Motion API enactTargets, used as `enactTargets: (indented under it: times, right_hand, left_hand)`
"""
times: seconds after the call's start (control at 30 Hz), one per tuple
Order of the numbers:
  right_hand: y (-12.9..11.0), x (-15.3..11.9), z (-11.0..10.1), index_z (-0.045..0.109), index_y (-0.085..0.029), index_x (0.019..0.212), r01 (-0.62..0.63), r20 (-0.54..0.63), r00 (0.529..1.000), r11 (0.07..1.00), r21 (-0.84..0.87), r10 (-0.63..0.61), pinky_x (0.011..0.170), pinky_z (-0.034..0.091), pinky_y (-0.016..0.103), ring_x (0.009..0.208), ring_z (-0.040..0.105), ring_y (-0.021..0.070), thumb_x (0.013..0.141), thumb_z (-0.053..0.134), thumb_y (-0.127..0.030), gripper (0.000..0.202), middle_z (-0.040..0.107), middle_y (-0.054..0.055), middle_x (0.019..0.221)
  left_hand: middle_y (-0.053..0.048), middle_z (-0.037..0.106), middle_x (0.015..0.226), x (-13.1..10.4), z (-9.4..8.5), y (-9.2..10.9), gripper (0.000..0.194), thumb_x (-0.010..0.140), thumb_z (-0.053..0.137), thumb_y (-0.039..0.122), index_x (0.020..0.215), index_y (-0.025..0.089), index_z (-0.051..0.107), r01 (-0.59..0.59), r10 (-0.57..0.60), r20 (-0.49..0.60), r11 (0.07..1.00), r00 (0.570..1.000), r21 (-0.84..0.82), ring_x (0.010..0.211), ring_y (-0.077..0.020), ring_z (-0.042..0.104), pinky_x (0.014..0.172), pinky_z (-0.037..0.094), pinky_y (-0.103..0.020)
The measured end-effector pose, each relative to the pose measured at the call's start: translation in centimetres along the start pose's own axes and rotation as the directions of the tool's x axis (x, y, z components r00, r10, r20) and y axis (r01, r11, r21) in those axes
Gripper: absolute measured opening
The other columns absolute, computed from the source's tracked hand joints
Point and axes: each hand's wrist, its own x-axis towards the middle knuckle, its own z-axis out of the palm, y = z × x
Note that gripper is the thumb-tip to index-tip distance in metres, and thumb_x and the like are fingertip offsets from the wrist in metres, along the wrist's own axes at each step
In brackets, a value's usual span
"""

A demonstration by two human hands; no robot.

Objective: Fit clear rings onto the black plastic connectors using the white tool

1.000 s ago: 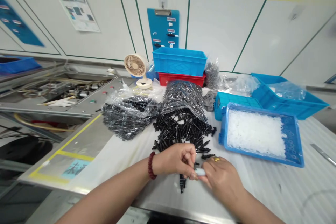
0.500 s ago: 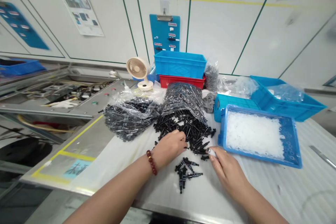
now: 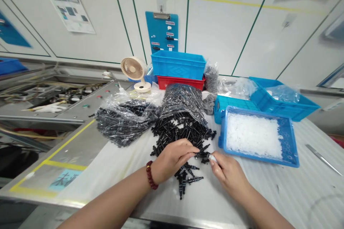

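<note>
My left hand, with a beaded bracelet at its wrist, pinches a thin black plastic part by one end. The part points right, toward a small white cylindrical tool closed in my right hand. The tool's open tip is very near the part; I cannot tell whether they touch. Beyond my hands, a heap of similar black parts spills from a clear plastic bag. Below my left hand lie several black parts with grey bands, in a small loose group on the table.
To the right, a blue tray holds small white rings. Another bag of black parts lies left. Behind stand a fan, a blue bin on a red one, and more blue bins. Tweezers lie far right.
My left hand has moved from the heap's edge toward the right hand, bringing a black part up to the white tool. The right hand keeps its grip. The view has shifted slightly.
</note>
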Motion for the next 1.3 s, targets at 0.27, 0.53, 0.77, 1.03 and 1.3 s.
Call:
enactTargets:
  times: [0.27, 0.53, 0.77, 1.03, 1.3]
  right_hand:
    - [-0.3, 0.0, 0.1, 0.039, -0.022, 0.066, -0.011, 0.072, 0.997, 1.0, 0.009, 0.01, 0.048, 0.028, 0.023, 0.049, 0.043, 0.0112, 0.087, 0.031, -0.028, 0.023, 0.048, -0.003, 0.057]
    - [-0.4, -0.1, 0.4, 0.045, -0.021, 0.07, -0.012, 0.166, 0.986, 0.999, -0.047, 0.02, 0.052, 0.03, 0.023, 0.054, 0.05, 0.013, 0.087, 0.03, -0.028, 0.024, 0.054, 0.0, 0.061]
    - [-0.5, -0.2, 0.9, 0.049, -0.02, 0.068, 0.041, 0.173, 0.985, 0.964, -0.261, 0.005, 0.049, 0.021, 0.024, 0.05, 0.049, 0.0129, 0.081, 0.04, -0.023, 0.016, 0.055, -0.001, 0.056]
    - [-0.8, -0.4, 0.9, 0.049, -0.02, 0.067, 0.094, 0.232, 0.971, 0.978, -0.186, -0.049, 0.05, 0.023, 0.023, 0.051, 0.048, 0.0126, 0.08, 0.04, -0.022, 0.016, 0.055, -0.001, 0.057]
    - [-0.9, -0.4, 1.1, 0.051, -0.02, 0.064, 0.046, 0.222, 0.975, 0.988, -0.148, -0.012, 0.05, 0.023, 0.023, 0.05, 0.046, 0.0117, 0.081, 0.042, -0.028, 0.021, 0.054, -0.001, 0.055]
  left_hand:
    - [-0.005, 0.063, 0.086, -0.4, 0.5, 0.1, 0.023, 0.092, 0.038, 0.028, 0.102, 0.015, 0.054, 0.097, -0.103, 0.078, 0.992, 0.992, 0.087, 0.076, -0.0135, 0.06, 0.07, 0.048, -0.023]
    - [0.0, 0.061, 0.07, -0.7, 1.1, 0.0, 0.022, 0.093, 0.039, 0.03, 0.083, 0.015, 0.052, 0.069, -0.094, 0.184, 0.988, 0.978, 0.138, 0.064, -0.0112, 0.058, 0.062, 0.045, -0.02]
    - [-0.001, 0.063, 0.075, -1.1, 2.0, -0.5, 0.023, 0.092, 0.039, 0.036, 0.087, 0.017, 0.05, 0.032, -0.107, 0.327, 0.973, 0.939, 0.228, 0.067, -0.0125, 0.06, 0.062, 0.044, -0.02]
    - [0.002, 0.062, 0.067, -1.0, 2.0, 0.1, 0.023, 0.091, 0.041, 0.04, 0.089, 0.018, 0.05, -0.026, -0.089, 0.396, 0.961, 0.914, 0.275, 0.059, -0.013, 0.06, 0.053, 0.04, -0.019]
    - [0.0, 0.064, 0.07, -0.9, 2.0, 0.4, 0.021, 0.09, 0.044, 0.036, 0.09, 0.016, 0.049, -0.043, -0.085, 0.44, 0.961, 0.894, 0.272, 0.06, -0.0136, 0.061, 0.054, 0.041, -0.02]
